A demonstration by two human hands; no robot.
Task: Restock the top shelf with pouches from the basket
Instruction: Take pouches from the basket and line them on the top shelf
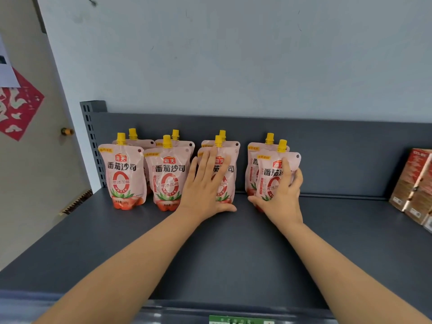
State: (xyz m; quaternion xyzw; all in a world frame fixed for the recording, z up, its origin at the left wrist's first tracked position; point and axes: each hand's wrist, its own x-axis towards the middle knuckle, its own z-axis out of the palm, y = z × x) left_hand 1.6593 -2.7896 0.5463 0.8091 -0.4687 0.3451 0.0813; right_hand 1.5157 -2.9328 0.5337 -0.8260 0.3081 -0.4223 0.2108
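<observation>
Several pink tomato-sauce pouches with yellow caps stand in pairs, one behind the other, at the back of the dark grey top shelf [233,253]. My left hand [205,185] lies flat, fingers spread, against the front of the third pouch [230,169]. My right hand [282,195] is wrapped around the rightmost front pouch [268,174], thumb on its front and fingers around its right edge. The two left front pouches [124,176] [167,181] stand untouched. The basket is out of view.
Brown-red boxes [413,185] stand at the shelf's right end. A perforated upright [92,141] bounds the shelf on the left, a grey back panel behind. A green price label [240,320] sits on the front edge.
</observation>
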